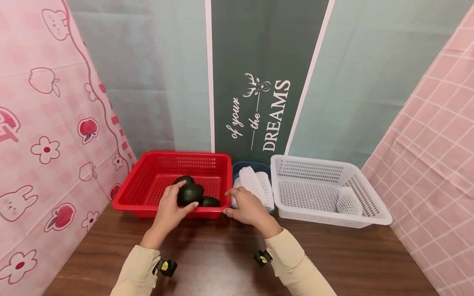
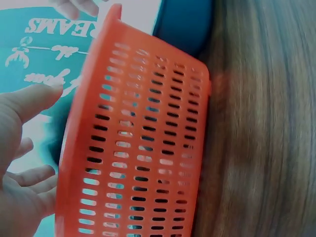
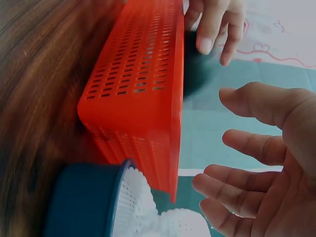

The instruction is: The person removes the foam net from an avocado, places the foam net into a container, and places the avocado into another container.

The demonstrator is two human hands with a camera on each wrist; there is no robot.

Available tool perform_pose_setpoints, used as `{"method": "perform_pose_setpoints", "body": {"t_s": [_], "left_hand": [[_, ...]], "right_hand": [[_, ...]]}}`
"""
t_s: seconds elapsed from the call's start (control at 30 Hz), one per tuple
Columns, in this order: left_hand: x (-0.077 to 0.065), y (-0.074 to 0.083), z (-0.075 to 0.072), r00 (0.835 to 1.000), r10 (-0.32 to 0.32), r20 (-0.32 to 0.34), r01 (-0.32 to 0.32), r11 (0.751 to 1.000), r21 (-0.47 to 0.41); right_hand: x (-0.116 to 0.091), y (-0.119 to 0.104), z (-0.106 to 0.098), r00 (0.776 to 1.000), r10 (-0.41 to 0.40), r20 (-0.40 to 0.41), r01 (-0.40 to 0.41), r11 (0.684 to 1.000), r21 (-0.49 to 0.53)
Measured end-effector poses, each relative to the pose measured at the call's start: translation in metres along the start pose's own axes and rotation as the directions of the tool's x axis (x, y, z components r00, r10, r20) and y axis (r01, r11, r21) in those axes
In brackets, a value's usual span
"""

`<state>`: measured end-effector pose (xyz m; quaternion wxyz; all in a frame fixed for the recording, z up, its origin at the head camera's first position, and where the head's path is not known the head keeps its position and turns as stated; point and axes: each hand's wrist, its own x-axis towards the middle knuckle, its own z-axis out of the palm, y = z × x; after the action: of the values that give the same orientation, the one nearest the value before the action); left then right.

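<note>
My left hand grips a dark green avocado between thumb and fingers, at the front rim of the red basket. Two other avocados, one behind and one to the right, lie in that basket, partly hidden. Near the basket's right end hovers my right hand, fingers apart and nothing held. In the right wrist view its fingers are loosely bent. White foam net sleeves fill a blue bin just behind this hand.
A white basket stands on the right with one net-wrapped item in its right part. All containers stand on a brown wooden table, against a printed cloth backdrop. Pink patterned cloths hang at both sides.
</note>
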<state>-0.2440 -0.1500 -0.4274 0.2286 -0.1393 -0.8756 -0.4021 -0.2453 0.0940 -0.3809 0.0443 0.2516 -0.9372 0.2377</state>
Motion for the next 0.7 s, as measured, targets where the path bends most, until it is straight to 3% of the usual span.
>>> {"method": "perform_pose_setpoints", "body": {"t_s": [0.5, 0.7], "left_hand": [[0.0056, 0.0003, -0.001, 0.999, 0.031, 0.036, -0.034, 0.997, 0.073], [0.0042, 0.0058, -0.0015, 0.998, 0.006, 0.059, -0.011, 0.997, 0.08]], "right_hand": [[0.0014, -0.0023, 0.0044, 0.999, 0.024, 0.039, -0.024, 1.0, -0.01], [-0.0052, -0.001, 0.0038, 0.999, 0.007, 0.045, -0.006, 1.0, -0.022]]}}
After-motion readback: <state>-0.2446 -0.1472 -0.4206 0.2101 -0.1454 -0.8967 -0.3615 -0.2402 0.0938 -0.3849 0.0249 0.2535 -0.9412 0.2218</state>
